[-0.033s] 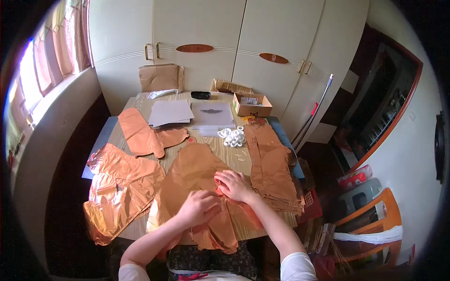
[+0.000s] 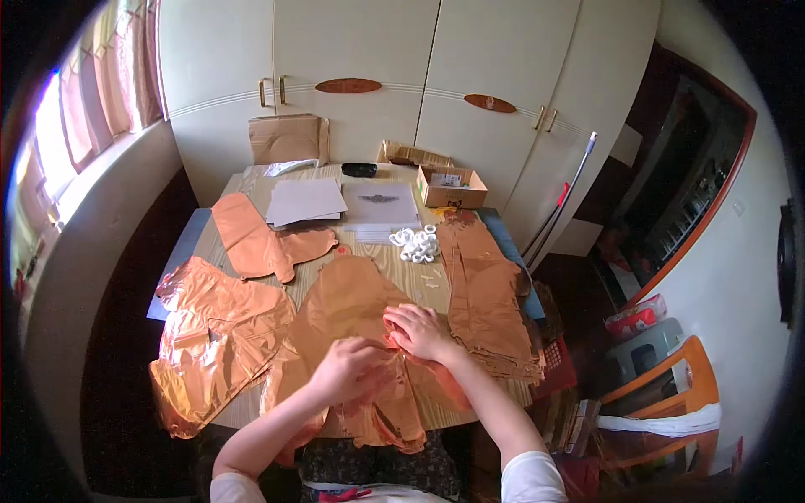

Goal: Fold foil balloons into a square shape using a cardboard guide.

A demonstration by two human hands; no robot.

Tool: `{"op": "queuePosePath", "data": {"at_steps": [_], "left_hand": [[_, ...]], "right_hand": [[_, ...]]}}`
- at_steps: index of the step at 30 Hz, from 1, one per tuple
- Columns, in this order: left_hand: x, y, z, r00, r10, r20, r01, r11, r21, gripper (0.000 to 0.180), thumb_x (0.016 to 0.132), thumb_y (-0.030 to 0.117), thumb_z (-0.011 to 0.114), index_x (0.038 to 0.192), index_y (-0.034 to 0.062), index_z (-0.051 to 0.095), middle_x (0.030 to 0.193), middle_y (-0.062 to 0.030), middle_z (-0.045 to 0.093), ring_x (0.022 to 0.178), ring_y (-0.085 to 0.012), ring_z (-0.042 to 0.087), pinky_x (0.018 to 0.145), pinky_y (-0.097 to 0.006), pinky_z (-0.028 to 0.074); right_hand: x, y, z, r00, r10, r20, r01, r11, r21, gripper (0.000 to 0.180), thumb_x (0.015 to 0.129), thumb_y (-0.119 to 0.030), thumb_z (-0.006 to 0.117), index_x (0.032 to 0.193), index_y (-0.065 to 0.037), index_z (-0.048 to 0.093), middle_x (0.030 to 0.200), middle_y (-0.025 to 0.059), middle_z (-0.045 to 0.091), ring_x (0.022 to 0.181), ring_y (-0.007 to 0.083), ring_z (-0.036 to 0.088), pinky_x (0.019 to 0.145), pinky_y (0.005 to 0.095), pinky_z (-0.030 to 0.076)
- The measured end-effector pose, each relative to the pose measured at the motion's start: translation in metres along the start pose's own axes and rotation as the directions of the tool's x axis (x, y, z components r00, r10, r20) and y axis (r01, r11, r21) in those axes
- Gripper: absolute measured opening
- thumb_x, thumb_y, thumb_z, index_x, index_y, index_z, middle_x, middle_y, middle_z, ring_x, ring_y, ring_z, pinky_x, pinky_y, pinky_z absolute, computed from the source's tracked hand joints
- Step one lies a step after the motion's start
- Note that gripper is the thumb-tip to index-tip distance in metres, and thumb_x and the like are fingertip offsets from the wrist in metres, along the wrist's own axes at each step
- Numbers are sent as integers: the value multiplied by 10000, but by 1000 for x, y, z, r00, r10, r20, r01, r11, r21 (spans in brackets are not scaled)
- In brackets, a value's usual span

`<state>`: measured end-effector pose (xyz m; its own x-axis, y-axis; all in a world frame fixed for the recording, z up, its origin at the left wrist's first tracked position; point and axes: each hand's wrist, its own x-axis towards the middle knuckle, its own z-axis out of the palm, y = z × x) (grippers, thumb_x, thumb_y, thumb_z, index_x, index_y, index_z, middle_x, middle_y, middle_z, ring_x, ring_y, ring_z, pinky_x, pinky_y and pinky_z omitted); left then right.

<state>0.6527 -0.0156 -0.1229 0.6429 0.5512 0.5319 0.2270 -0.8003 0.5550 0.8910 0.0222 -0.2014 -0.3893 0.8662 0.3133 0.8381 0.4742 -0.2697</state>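
The flat, copper-coloured foil sheet (image 2: pixel 352 289) lies lower centre on the wood-grain worktop (image 2: pixel 432 295), beneath the left hand (image 2: pixel 352 369) and right hand (image 2: pixel 417 331), long axis running up the frame. Neither is nearer; fingers bent, grip impossible to tell.

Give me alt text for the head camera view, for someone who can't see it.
A person's left hand and right hand work at a copper-coloured foil piece on a wooden table. More foil lies left and right; beyond are white rings, pale sheets and an open cardboard box.
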Motion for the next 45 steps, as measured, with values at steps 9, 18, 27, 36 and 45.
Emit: {"op": "queuePosePath", "data": {"at_steps": [9, 18, 27, 36, 45], "left_hand": [[-33, -10, -56, 963, -256, 91, 225, 940, 258, 316, 823, 234, 684, 1090, 73, 633, 1180, -116, 592, 1096, -315, 563, 909, -424, 455], [-48, -50, -27, 933, -326, 153, 225, 859, 460, 557, 828, 437, 649, 1238, 72, 557, 1353, -128, 501, 1318, -317, 406, 1059, -475, 324], [-57, -60, -21, 943, -305, 137, 212, 862, 461, 569, 834, 438, 638, 1259, 71, 547, 1367, -113, 496, 1330, -300, 391, 1094, -497, 271], [-55, -59, -22, 938, -318, 138, 223, 857, 464, 551, 843, 402, 628, 1271, 67, 539, 1382, -124, 481, 1340, -307, 381, 1104, -498, 263], [-47, -61, -32, 937, -287, 198, 145, 837, 528, 601, 837, 391, 637, 1288, 16, 510, 1382, -172, 463, 1334, -330, 382, 1110, -468, 288]], "right_hand": [[-5, -4, 0, 1000, -10, -24, 10, 1000, -3, 411, 885, -326, 569, 1269, -184, 542, 1341, -15, 534, 1263, 221, 451, 989, 440, 344], [-26, -9, -10, 998, 55, -28, -57, 995, -86, 401, 879, -333, 572, 1253, -191, 540, 1340, -31, 513, 1234, 226, 451, 965, 471, 363], [-14, -15, -14, 997, 76, 10, -75, 995, -71, 488, 832, -403, 619, 1233, -134, 544, 1358, 0, 497, 1190, 263, 464, 972, 478, 363], [-13, -16, -16, 984, 122, 126, -120, 992, -25, 616, 828, -521, 594, 1290, -128, 488, 1483, 26, 381, 1351, 276, 325, 1063, 503, 273], [-13, -14, -17, 980, 117, 161, -117, 993, -5, 727, 798, -612, 598, 1346, -161, 438, 1495, 27, 365, 1362, 287, 313, 1067, 494, 231]]}}
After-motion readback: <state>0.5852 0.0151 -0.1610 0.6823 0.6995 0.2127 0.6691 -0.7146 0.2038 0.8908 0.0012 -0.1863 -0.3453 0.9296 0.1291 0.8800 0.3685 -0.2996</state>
